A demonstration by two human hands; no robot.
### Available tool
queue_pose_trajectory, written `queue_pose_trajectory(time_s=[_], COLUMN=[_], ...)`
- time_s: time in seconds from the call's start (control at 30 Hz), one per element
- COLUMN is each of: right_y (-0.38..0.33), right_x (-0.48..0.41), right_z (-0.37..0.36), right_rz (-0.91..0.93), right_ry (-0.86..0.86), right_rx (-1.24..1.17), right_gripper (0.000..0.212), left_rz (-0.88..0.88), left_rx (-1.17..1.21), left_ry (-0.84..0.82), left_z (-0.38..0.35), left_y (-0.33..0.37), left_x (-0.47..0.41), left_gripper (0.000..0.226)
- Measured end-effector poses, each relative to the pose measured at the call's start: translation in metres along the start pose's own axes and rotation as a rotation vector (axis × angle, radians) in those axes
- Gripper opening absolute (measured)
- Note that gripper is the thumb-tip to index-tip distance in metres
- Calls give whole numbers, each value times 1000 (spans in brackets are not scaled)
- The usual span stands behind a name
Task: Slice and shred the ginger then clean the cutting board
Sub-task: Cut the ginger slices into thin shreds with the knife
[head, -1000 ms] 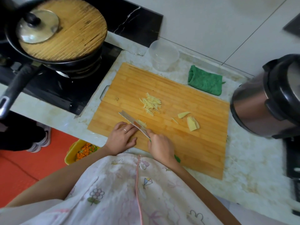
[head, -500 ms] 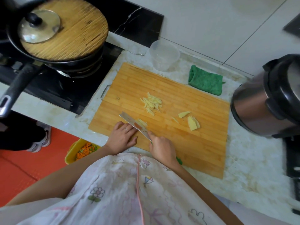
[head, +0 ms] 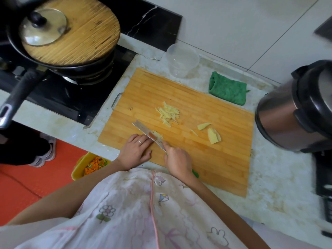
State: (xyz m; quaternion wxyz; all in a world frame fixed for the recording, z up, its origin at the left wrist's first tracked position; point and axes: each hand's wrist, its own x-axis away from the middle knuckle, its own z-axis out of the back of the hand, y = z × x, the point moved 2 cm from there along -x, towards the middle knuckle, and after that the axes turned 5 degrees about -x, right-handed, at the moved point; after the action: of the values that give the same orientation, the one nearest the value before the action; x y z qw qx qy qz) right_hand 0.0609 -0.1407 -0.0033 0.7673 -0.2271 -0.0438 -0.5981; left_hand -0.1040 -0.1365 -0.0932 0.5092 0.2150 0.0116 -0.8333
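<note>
A bamboo cutting board (head: pixel 206 164) lies on the marble counter. My right hand (head: pixel 177 161) grips the green handle of a knife (head: pixel 146 133) whose blade slants up-left across the board's near left part. My left hand (head: pixel 135 150) rests against the blade's left side, fingers pressing down on ginger I cannot see. Thin ginger shreds (head: pixel 159 134) show just beyond the blade. A pile of shredded ginger (head: pixel 168 114) lies mid-board. Ginger slices (head: pixel 213 135) and a smaller ginger piece (head: pixel 203 125) lie to the right.
A clear plastic cup (head: pixel 182 60) and a folded green cloth (head: pixel 227 90) sit behind the board. A steel pot (head: pixel 294 114) stands at right. A black pan (head: pixel 59 44) with a bamboo lid sits on the stove at left. A yellow bin (head: pixel 89 165) stands below.
Both hands and the knife stay in nearly the same spot near the board's front left edge. No clear change in the ginger.
</note>
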Motion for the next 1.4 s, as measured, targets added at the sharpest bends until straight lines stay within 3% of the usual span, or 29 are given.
queue_pose_trajectory(time_s=[1.4], right_y=[1], right_x=[0], right_z=[1], right_rz=[26], right_ry=[8], right_rx=[-23], right_gripper=[45], left_rz=[-4], left_rx=[92], left_ry=[54], left_z=[0], left_y=[-2], left_x=[1], left_gripper=[39])
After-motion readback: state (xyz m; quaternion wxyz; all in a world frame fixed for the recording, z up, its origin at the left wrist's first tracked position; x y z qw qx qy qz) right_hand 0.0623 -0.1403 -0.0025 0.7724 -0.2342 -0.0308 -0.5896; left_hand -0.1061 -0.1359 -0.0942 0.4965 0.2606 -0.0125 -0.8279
